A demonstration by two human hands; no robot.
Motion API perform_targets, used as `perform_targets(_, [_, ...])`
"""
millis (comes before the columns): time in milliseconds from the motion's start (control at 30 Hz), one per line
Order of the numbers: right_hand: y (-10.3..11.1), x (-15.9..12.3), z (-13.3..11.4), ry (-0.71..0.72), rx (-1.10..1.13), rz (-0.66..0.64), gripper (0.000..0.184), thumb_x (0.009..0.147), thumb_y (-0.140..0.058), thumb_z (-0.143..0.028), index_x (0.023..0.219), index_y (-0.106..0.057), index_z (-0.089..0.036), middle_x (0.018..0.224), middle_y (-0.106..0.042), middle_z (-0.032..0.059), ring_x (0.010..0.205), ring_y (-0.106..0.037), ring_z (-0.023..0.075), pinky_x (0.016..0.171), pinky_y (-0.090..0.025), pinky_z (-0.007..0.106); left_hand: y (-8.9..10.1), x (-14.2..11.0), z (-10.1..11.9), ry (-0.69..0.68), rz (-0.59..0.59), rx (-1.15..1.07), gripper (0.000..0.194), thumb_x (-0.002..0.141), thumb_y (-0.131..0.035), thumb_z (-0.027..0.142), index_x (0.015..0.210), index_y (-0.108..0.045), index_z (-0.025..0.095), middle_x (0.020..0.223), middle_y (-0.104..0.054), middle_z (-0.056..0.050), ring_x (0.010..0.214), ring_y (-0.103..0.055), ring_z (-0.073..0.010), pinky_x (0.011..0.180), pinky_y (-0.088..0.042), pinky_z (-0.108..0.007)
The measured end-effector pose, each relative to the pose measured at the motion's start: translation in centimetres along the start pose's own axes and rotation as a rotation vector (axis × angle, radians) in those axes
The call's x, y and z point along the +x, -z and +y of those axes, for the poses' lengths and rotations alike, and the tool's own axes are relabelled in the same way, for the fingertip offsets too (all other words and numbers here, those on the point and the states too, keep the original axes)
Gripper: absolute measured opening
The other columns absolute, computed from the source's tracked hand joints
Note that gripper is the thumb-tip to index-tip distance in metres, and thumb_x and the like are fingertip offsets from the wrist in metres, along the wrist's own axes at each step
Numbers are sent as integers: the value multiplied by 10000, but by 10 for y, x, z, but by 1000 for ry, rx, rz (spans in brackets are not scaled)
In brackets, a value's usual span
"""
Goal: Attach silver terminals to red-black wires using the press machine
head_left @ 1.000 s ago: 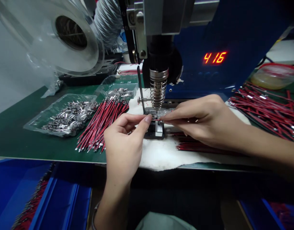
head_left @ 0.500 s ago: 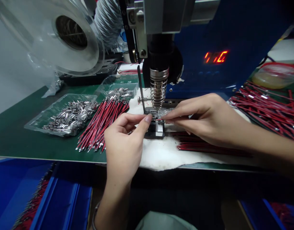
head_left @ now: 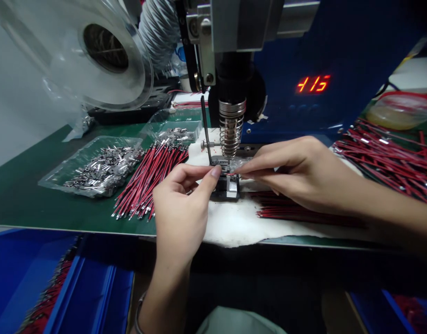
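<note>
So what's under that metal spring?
A small black-and-silver block and a short bit of red wire. The fingers hide the rest of the wire.

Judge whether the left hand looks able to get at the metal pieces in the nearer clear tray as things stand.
Probably yes, once the left hand leaves the machine: a low pile of wires lies between, but looks easy to pass over, and the metal pieces look mostly uncovered.

Green worktop (head_left: 29, 190) w/ a pale front edge; grey wall (head_left: 11, 97) beyond its L edge, a bit bluish in tone (light's dim & cool). V. dark below the front edge, esp. nr the centre.
</note>
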State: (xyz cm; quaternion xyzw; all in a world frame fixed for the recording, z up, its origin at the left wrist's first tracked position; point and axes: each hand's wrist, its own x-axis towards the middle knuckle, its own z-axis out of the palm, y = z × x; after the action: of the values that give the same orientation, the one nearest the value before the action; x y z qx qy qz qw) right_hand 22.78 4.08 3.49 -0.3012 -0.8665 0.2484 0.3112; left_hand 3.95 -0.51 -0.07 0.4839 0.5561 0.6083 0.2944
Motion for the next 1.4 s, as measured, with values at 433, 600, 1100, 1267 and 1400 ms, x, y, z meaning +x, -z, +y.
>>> perform_targets(433, [-3,-1,1,145,-219,41,275,840,-586,-84,1015,-776,-181,818,-737,44,685,-647,151,600,-436,267,1,0,1,3,-18,28,121,774,-765,300,804,-740,186,694,-691,-13,660,-651,-132,603,-508,-210])
perform_targets(600, [-7,0,-1,17,-169,71,201,836,-625,-144,964,-775,-187,847,-763,25,659,-654,149,609,-459,269,0,-1,1,12,-30,1,117,775,-766,302,811,-739,194,674,-675,2,661,-644,-117,611,-505,-192])
perform_targets(1100, [-6,7,-3,-49,-205,37,150,894,-597,-251,880,-730,-183,773,-711,18,627,-595,143,589,-408,281,0,1,5,50,-23,13,109,751,-776,294,766,-754,188,655,-678,-11,671,-666,-149,608,-521,-219])
perform_targets(1267, [-6,9,-3,-76,-187,51,159,901,-604,-274,858,-725,-179,751,-702,10,588,-565,124,569,-394,273,0,2,3,55,-13,-23,121,743,-781,301,761,-749,186,658,-672,-13,662,-658,-149,603,-510,-225])
perform_targets(1400, [-5,9,-3,-75,-165,31,158,899,-601,-264,856,-723,-175,746,-698,3,601,-573,118,575,-402,264,0,2,1,44,-20,-29,114,748,-780,301,768,-750,193,693,-684,-12,704,-666,-147,649,-516,-224])
